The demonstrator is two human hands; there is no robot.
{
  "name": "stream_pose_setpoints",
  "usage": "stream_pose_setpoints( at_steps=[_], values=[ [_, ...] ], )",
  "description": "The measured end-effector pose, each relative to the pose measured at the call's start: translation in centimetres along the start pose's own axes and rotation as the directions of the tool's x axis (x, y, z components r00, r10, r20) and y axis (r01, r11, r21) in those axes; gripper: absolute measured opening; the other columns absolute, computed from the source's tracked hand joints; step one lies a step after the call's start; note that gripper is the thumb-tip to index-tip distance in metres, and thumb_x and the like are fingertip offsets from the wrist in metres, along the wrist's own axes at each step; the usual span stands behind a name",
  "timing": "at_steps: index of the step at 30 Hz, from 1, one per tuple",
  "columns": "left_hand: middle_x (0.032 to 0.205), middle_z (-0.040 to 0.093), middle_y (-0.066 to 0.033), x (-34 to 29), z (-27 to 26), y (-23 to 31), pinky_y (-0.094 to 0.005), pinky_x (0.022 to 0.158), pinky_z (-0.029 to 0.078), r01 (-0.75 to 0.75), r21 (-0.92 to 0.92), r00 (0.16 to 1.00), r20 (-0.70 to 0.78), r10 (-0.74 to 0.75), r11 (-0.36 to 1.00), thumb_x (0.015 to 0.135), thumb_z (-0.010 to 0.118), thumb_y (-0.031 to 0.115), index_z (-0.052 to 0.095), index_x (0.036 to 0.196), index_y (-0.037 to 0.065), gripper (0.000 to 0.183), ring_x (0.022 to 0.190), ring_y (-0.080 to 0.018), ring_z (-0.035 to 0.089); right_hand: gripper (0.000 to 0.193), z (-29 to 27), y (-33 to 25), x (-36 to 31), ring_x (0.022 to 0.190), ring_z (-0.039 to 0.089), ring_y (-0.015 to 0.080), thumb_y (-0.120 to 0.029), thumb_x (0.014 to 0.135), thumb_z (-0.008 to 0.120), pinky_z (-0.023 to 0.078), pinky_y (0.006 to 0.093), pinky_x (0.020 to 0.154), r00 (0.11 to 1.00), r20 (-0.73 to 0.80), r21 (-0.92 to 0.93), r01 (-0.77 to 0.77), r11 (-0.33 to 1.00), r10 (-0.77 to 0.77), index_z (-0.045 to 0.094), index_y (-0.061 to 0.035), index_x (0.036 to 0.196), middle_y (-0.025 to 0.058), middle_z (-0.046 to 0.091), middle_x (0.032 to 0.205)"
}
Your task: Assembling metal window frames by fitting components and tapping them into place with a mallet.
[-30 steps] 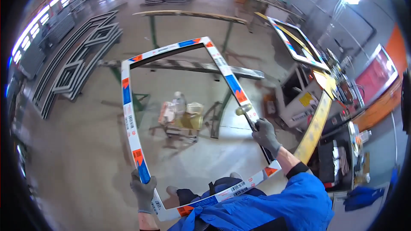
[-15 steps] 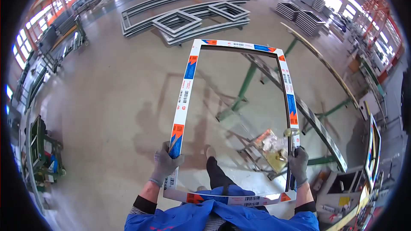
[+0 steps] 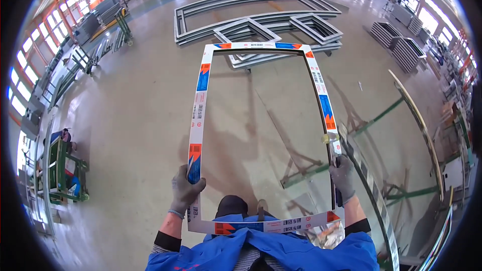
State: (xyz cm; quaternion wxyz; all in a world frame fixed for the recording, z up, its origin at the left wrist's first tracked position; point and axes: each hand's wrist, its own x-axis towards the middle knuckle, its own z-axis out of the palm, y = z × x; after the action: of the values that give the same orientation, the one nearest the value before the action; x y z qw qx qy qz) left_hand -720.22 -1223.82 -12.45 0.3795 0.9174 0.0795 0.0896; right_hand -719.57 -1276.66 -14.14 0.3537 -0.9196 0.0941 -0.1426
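Gripping a white window frame (image 3: 261, 135) by its side rails, gloved left hand (image 3: 185, 190) and right hand (image 3: 343, 176) closed tight, the worker has swung round toward stacked frames (image 3: 261, 25) at upper centre.

Both gloved hands — left hand (image 3: 185, 190), right hand (image 3: 342, 178) — clenched.
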Motion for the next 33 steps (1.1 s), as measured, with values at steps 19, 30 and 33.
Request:
stream_pose_setpoints(
  at_steps=[19, 30, 33],
  values=[
    [0.08, 0.068, -0.0189, 72.5, 9.6, -7.7, -0.0471, 0.071, 0.056, -0.085, 0.12, 0.993, 0.093, 0.074, 0.989, 0.071, 0.081, 0.026, 0.061, 0.106, -0.001, 0.048, 0.073, -0.0365, 0.069, 0.009, 36.6, -8.6, 60.2, 0.07, 0.06, 0.0324, -0.004, 0.07, 0.065, 0.048, 0.044, 0.065, 0.986, 0.071, 0.052, -0.155, 0.987, 0.151, 0.058, 0.0012, 0.072, 0.0162, 0.059, 0.073],
    [0.085, 0.071, -0.0204, 115.8, 24.1, -8.4, -0.0499, 0.075, 0.056, -0.131, 0.229, 0.967, 0.242, 0.074, 0.965, 0.073, 0.081, 0.032, 0.06, 0.11, 0.0, 0.053, 0.077, -0.0395, 0.07, 0.011, 57.5, -5.3, 94.3, 0.061, 0.062, 0.0315, -0.006, 0.07, 0.067, 0.049, 0.0438, 0.06, 0.982, -0.034, -0.04, -0.187, 0.982, 0.185, 0.064, 0.0019, 0.077, 0.0163, 0.064, 0.068],
    [0.085, 0.071, -0.0204, 126.6, 27.3, -8.7, -0.0503, 0.076, 0.056, -0.114, 0.243, 0.95, 0.311, 0.034, 0.963, 0.073, 0.081, 0.033, 0.06, 0.111, -0.001, 0.055, 0.079, -0.0396, 0.07, 0.013, 62.5, -5.3, 101.8, 0.066, 0.064, 0.0377, -0.008, 0.07, 0.068, 0.049, 0.0473, 0.063, 0.947, 0.002, 0.004, -0.321, 0.947, 0.321, 0.064, 0.0019, 0.077, 0.0206, 0.065, 0.073]
  ],
)
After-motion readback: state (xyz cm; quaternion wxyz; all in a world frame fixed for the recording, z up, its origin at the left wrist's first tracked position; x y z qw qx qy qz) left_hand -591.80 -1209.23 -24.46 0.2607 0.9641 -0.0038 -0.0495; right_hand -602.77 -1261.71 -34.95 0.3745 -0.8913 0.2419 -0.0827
